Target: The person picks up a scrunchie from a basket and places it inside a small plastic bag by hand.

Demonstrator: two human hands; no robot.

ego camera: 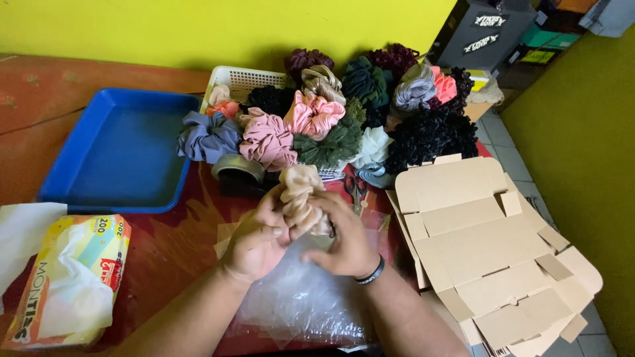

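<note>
- Nearest the camera, both forearms come up from the bottom edge, a dark band on the right wrist.
- Under the wrists lies a sheet of clear plastic [301, 297], crinkled, its lower edge cut off by the frame.
- Left hand [254, 241] and right hand [344, 241] meet over the red surface [172, 244]; each grip is pinching the beige scrunchie [301, 198], which stands up between the fingers, its lower part hidden by them.
- Left of the hands, a tissue pack [69, 284], partly out of view.
- Right of the hands, flat cardboard boxes [489, 244], unfolded and stacked, overhanging the surface edge.
- Just past the scrunchie, a roll of tape [237, 166] and dark scissors [356, 190], both half hidden.
- Further left, a blue tray [66, 172].
- Farthest, a heap of scrunchies [331, 112] in many colours, burying most of a white basket [241, 79] against the yellow wall.
</note>
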